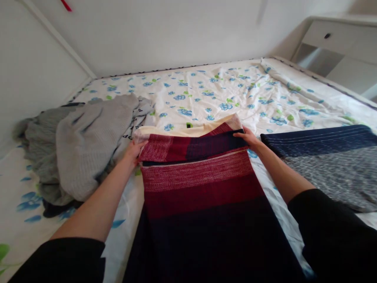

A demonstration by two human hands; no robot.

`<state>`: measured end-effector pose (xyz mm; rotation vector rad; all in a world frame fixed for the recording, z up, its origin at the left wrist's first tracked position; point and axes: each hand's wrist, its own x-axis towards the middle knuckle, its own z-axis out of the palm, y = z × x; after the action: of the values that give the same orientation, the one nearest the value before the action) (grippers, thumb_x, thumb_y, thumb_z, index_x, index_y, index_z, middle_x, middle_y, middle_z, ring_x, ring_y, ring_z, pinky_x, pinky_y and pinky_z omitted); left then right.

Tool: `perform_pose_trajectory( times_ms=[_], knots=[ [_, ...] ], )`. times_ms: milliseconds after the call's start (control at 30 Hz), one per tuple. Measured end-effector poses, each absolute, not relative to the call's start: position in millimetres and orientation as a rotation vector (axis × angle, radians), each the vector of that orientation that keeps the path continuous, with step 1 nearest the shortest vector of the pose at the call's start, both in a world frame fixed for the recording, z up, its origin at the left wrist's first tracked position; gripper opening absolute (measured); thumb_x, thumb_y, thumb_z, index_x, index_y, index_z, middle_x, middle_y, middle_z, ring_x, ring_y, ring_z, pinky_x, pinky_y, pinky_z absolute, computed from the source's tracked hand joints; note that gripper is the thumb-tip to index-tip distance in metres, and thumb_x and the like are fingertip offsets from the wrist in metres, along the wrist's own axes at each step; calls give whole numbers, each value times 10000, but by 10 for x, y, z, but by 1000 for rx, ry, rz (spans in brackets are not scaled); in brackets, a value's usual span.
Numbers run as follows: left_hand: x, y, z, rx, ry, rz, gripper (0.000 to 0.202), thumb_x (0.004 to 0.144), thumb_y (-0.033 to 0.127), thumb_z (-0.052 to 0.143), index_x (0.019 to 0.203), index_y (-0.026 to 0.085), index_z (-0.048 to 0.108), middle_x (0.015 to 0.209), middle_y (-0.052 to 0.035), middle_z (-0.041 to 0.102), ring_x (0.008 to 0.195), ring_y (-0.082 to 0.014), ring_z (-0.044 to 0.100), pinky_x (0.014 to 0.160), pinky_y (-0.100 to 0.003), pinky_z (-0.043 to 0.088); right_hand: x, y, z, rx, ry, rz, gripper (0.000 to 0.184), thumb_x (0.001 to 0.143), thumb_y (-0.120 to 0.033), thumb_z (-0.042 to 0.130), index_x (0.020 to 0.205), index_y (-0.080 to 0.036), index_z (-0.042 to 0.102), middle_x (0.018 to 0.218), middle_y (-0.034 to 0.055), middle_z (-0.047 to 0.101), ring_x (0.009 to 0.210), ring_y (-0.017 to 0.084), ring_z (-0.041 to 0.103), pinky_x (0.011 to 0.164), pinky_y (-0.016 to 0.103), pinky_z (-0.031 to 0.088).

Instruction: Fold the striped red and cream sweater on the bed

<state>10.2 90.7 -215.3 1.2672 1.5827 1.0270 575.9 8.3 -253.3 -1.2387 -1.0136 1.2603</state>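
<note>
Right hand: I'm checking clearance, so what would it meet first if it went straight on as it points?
The striped knit garment, most likely: the right hand grips its edge and points across its folded part. Exact depth is unclear.

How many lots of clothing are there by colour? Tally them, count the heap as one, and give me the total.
Red and navy garment, held by left hand and right hand: 1
Mostly grey heap: 1
Navy and speckled-grey garment: 1
Total: 3
</note>
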Motion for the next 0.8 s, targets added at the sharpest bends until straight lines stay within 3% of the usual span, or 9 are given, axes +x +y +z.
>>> perform_pose_trajectory(
  times_ms=[100,200,333,433,533,633,800],
  knots=[
    [136,1259,-2137,1062,1508,1220,706,965,243,785,1630,208,549,1374,-21,824,1135,-187,780,1015,-353,604,5815,313,-2528,-1147,-1020,1148,707,729,-397,985,1359,-277,685,1072,-3,822,919,220,774,796,333,672],
    [228,1394,-2196,974,1471,1236,632,1030,221,739,1633,204,551,1364,-22,819,1168,-199,774,1019,-364,602,5872,442,-2647,-1146,-987,1077,704,755,-420,989,1372,-282,679,1115,4,824,947,210,774,791,315,666],
    [274,1147,-2367,942,1405,1155,560,1101,283,666,1640,219,534,1362,-32,818,1181,-196,773,1043,-369,599,5935,394,-2858,-1242,-833,1141,590,844,-493,944,1317,-241,697,915,-12,793,722,147,712,570,218,579],
    [166,719,-2439,943,1387,1126,601,1031,309,764,1591,217,565,1401,-68,805,1208,-184,767,1117,-358,581,5933,239,-2877,-1239,-772,1251,481,883,-482,928,1234,-221,727,796,-43,745,589,100,634,480,169,504],
    [1,173,-2377,893,1342,1103,473,940,293,850,1370,174,692,1394,-129,800,1231,-178,760,1199,-352,540,5872,2,-2777,-1246,-744,1319,325,937,-421,889,1143,-213,749,884,-13,796,673,100,701,590,154,584],
    [-145,-464,-2192,876,1319,971,373,840,326,932,1140,184,762,1326,-137,827,1243,-211,759,1222,-365,521,5796,-311,-2632,-1319,-718,1388,145,1003,-326,814,1077,-210,768,1003,35,840,813,119,779,736,156,640],
    [-343,-1601,-1868,963,1373,685,607,632,590,1032,1039,200,806,1168,-111,858,1148,-283,774,1091,-392,567,5624,-933,-2354,-1481,-798,1582,102,1016,-279,811,1034,-179,794,1117,114,865,973,174,827,828,183,660]
  ],
)
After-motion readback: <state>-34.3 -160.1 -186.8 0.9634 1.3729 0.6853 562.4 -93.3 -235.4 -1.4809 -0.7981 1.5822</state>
